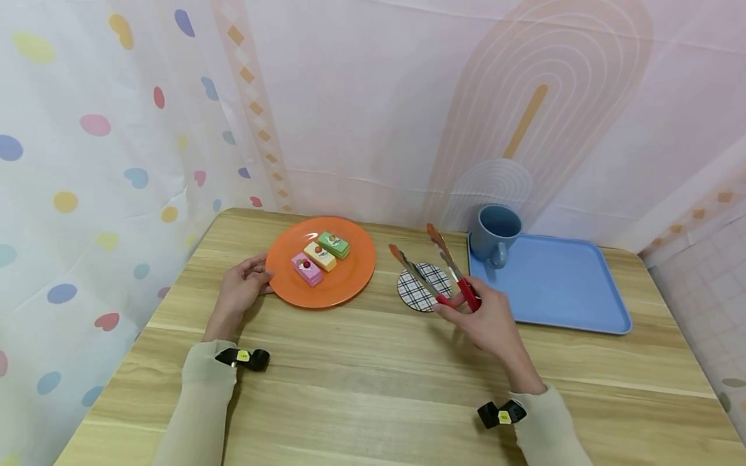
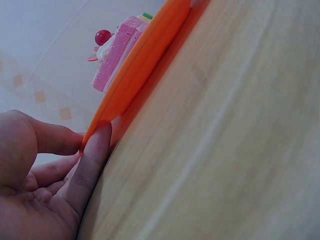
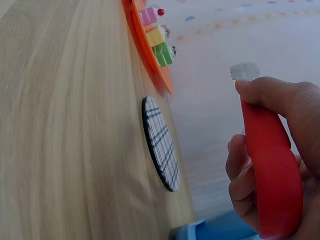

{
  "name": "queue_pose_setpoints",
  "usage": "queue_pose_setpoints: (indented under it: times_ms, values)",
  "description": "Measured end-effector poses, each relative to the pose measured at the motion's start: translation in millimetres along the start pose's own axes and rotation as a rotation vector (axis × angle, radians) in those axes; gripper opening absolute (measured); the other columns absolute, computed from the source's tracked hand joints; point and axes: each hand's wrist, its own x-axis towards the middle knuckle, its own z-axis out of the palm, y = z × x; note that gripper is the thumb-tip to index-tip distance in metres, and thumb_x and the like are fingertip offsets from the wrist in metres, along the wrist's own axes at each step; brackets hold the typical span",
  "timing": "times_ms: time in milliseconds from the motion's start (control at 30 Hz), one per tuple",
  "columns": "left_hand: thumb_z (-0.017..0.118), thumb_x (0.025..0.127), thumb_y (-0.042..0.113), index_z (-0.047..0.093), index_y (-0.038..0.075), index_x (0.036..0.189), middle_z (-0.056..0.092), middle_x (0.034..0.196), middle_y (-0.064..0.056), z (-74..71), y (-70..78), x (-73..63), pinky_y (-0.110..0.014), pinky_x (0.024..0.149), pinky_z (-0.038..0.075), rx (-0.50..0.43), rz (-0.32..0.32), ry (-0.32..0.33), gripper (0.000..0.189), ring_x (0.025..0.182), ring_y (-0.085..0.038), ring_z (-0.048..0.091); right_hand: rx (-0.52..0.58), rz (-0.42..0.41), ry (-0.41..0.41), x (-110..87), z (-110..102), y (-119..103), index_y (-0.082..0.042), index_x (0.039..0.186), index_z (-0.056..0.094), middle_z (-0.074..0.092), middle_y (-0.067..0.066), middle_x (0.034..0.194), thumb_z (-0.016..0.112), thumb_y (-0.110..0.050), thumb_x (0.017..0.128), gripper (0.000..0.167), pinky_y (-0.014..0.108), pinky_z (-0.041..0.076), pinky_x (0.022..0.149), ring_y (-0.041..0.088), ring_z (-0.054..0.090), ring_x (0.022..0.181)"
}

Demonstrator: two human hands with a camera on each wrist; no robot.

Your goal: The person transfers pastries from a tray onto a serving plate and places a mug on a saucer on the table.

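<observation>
My left hand (image 1: 241, 285) pinches the left rim of an orange plate (image 1: 355, 278), thumb at the edge and a finger under it in the left wrist view. Three small toy cakes sit in a slanting row on the plate: a pink cake (image 1: 306, 270), a yellow cake (image 1: 321, 257) and a green cake (image 1: 334, 244). My right hand (image 1: 486, 317) grips metal tongs (image 1: 445, 249) by their red handles (image 3: 272, 170). The tongs' arms are spread, nothing between the tips, and they overlap a round plaid coaster (image 1: 416, 294) in the head view.
Right of the coaster lies a blue tray (image 1: 559, 278). A blue-grey mug (image 1: 489, 236) stands at its back left corner, handle toward the front. Patterned cloth (image 1: 361, 97) hangs behind the wooden table (image 1: 373, 388) and along its left side.
</observation>
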Motion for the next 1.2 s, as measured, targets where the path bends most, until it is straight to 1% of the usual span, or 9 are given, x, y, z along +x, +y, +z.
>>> queue_pose_setpoints:
  times_ms: [100,200,400,533,633,767,1000,1200]
  values:
    - [0.054,0.105,0.009,0.042,0.003,0.156,0.055,0.113,-0.003,0.1,0.2,-0.7,-0.016,0.075,0.062,0.001,0.004,0.001,0.053,0.083,0.002,0.063,-0.007,-0.004,0.008,-1.8,-4,1,-0.008,0.134,0.06,0.072,0.008,0.098,0.086,-0.042,0.083,0.066,0.029,0.052,0.048,0.017,0.063,0.068]
    - [0.054,0.105,0.009,0.041,0.003,0.156,0.054,0.113,-0.003,0.2,1.0,-1.3,-0.016,0.075,0.062,0.003,0.007,0.001,0.053,0.083,0.002,0.063,-0.012,0.0,0.019,-3.5,-9,3,-0.01,0.137,0.058,0.071,0.008,0.098,0.086,-0.044,0.083,0.069,0.029,0.05,0.045,0.017,0.06,0.065]
    - [0.054,0.105,0.009,0.041,0.004,0.156,0.054,0.115,-0.004,0.3,0.1,-0.2,-0.017,0.076,0.062,-0.002,0.001,-0.008,0.053,0.085,0.002,0.063,-0.035,-0.005,0.049,-6.9,-17,9,-0.013,0.134,0.059,0.069,0.005,0.096,0.085,-0.042,0.084,0.063,0.03,0.049,0.043,0.018,0.058,0.061]
    - [0.054,0.105,0.01,0.042,0.004,0.156,0.054,0.116,-0.004,0.5,-0.4,0.2,-0.017,0.076,0.063,-0.003,0.004,-0.008,0.053,0.085,0.001,0.063,-0.061,0.001,0.073,-9.3,-23,13,-0.012,0.134,0.059,0.068,0.007,0.091,0.084,-0.041,0.085,0.062,0.031,0.049,0.043,0.019,0.057,0.057]
    - [0.055,0.105,0.009,0.042,0.003,0.156,0.055,0.113,-0.003,0.9,-1.0,0.5,-0.018,0.076,0.063,-0.001,0.01,0.004,0.053,0.084,0.002,0.063,-0.079,0.008,0.087,-11.3,-27,15,-0.01,0.132,0.059,0.068,0.009,0.089,0.084,-0.043,0.085,0.062,0.03,0.05,0.046,0.019,0.058,0.059]
    - [0.056,0.104,0.008,0.043,0.002,0.155,0.055,0.11,-0.003,1.5,-1.7,0.4,-0.018,0.075,0.063,0.001,0.01,0.021,0.053,0.082,0.002,0.064,-0.101,0.015,0.104,-14.0,-33,17,-0.009,0.133,0.059,0.069,0.009,0.093,0.083,-0.043,0.085,0.063,0.028,0.051,0.051,0.017,0.061,0.065]
    - [0.056,0.104,0.009,0.043,0.003,0.155,0.055,0.114,-0.004,2.5,-1.1,0.4,-0.017,0.075,0.063,0.006,0.006,0.014,0.053,0.083,0.002,0.064,-0.125,0.05,0.145,-18.9,-42,25,-0.008,0.136,0.058,0.07,0.009,0.098,0.082,-0.046,0.086,0.068,0.026,0.052,0.055,0.017,0.061,0.07]
    - [0.055,0.105,0.009,0.042,0.004,0.156,0.055,0.117,-0.008,1.4,-1.2,1.9,-0.017,0.075,0.063,0.011,0.0,0.014,0.053,0.082,0.002,0.064,-0.122,0.084,0.172,-22.5,-48,32,-0.006,0.133,0.059,0.07,0.01,0.099,0.081,-0.048,0.087,0.066,0.026,0.053,0.058,0.016,0.062,0.073]
